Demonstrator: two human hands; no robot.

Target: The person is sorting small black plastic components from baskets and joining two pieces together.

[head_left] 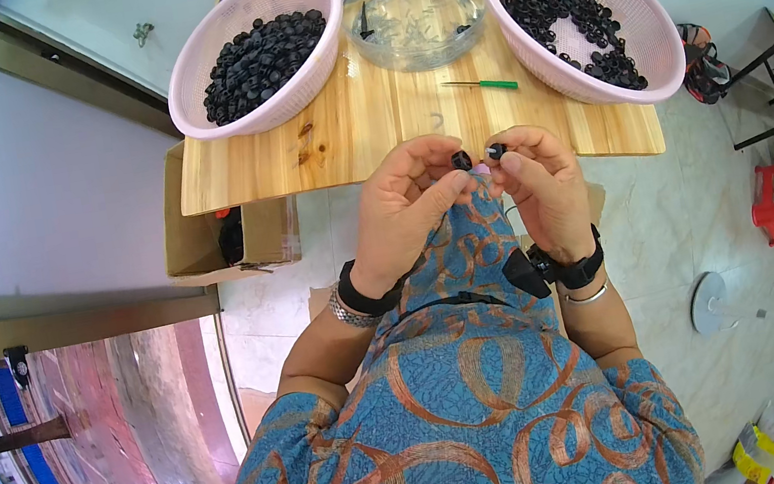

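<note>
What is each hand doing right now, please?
Left hand: closed, pinching a small black plastic part.
Right hand: closed, pinching another small black part.

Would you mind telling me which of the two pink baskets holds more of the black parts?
The left basket: its black parts are heaped across most of its bottom, while those in the right basket form only a thin band, leaving much pink bare.
</note>
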